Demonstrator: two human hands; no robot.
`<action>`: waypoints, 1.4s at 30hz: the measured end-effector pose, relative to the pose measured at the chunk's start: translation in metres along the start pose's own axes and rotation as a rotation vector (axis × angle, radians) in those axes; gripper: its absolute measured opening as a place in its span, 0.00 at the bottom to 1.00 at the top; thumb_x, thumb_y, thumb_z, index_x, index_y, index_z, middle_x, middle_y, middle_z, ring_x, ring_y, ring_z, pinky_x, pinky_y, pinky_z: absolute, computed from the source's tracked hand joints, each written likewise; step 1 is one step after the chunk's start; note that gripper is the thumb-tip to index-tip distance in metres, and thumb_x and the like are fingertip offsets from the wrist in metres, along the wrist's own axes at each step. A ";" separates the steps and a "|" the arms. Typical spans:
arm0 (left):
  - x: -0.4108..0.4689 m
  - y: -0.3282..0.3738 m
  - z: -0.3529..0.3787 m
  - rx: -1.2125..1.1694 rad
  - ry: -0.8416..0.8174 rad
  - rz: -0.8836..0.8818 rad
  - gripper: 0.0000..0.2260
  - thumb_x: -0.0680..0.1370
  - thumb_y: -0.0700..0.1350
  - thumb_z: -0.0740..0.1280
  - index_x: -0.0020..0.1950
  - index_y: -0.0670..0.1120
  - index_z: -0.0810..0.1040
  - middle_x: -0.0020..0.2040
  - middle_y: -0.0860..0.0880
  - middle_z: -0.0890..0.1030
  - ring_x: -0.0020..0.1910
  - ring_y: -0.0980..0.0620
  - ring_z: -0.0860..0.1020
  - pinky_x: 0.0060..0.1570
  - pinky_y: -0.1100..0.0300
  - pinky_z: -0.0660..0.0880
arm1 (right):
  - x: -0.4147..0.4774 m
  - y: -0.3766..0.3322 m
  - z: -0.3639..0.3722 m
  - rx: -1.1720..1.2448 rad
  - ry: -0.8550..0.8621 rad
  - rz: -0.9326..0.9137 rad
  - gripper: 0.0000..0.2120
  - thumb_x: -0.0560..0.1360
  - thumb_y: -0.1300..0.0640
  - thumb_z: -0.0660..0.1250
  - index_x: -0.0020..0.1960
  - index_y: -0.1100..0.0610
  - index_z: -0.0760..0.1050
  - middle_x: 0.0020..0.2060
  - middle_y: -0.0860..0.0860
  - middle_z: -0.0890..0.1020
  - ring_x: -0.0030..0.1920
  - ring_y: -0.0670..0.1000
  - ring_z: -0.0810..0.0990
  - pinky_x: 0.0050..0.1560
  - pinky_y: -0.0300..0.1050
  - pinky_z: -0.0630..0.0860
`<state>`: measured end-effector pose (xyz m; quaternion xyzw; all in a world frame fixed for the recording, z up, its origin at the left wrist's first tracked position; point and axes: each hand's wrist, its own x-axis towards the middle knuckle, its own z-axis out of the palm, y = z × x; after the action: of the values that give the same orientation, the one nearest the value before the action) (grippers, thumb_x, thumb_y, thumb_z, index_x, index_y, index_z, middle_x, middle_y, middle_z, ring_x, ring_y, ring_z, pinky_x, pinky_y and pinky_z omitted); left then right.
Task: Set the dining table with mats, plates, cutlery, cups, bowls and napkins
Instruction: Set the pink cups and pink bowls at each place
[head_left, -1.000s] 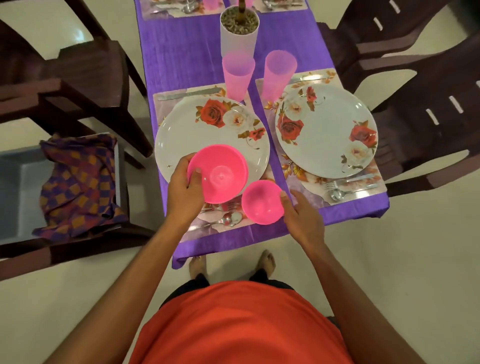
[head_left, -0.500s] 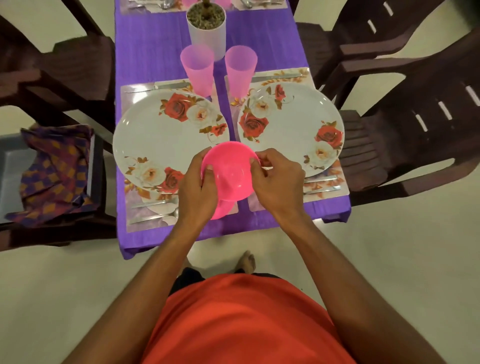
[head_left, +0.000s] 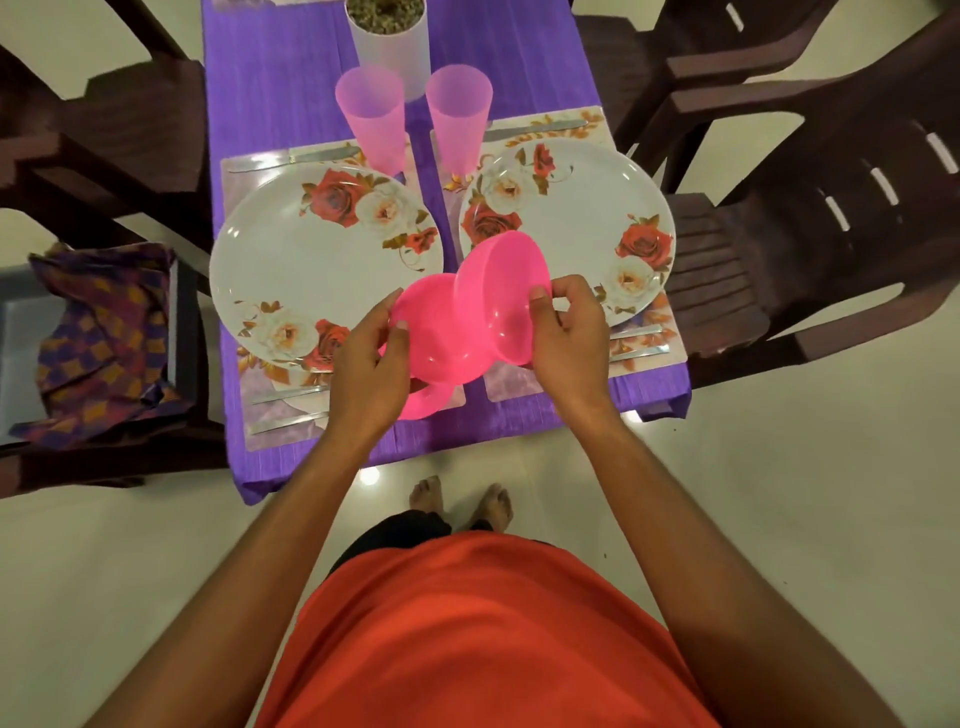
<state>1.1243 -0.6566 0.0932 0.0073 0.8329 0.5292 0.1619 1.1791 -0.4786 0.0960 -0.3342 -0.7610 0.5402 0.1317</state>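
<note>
A single wide-angle, head-worn view looks steeply down and forward, close over the near end of the purple-clothed rectangular table (head_left: 275, 78) at upper centre, the wearer's orange fabric shirt (head_left: 467, 639) filling the bottom.

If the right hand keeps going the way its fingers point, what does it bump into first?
The right hand pinches a tilted pink bowl, so that leads. Just ahead lies the right flowered plate, probably met first if low; if higher, the right pink cup. Height is unclear.
</note>
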 end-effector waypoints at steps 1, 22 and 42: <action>0.002 -0.002 -0.002 0.013 -0.008 -0.003 0.20 0.81 0.53 0.56 0.72 0.55 0.73 0.64 0.55 0.79 0.63 0.51 0.77 0.58 0.41 0.78 | 0.000 0.000 -0.001 0.035 -0.019 0.039 0.05 0.83 0.52 0.62 0.52 0.52 0.74 0.45 0.43 0.80 0.45 0.49 0.82 0.39 0.59 0.84; 0.033 -0.022 -0.035 -0.155 0.005 -0.087 0.15 0.82 0.43 0.61 0.64 0.59 0.78 0.58 0.59 0.80 0.59 0.50 0.79 0.47 0.42 0.82 | -0.021 0.088 0.002 -0.407 0.098 0.164 0.15 0.84 0.50 0.58 0.64 0.58 0.74 0.49 0.49 0.76 0.49 0.52 0.79 0.46 0.58 0.83; 0.039 -0.021 -0.016 -0.139 -0.079 -0.031 0.16 0.79 0.46 0.61 0.65 0.57 0.78 0.58 0.60 0.81 0.59 0.53 0.78 0.55 0.41 0.79 | -0.017 0.086 -0.007 -0.380 0.149 0.270 0.15 0.79 0.44 0.66 0.60 0.52 0.78 0.47 0.46 0.82 0.44 0.46 0.82 0.37 0.32 0.71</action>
<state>1.0865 -0.6729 0.0709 0.0040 0.7871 0.5824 0.2030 1.2277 -0.4680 0.0229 -0.4906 -0.7856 0.3738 0.0485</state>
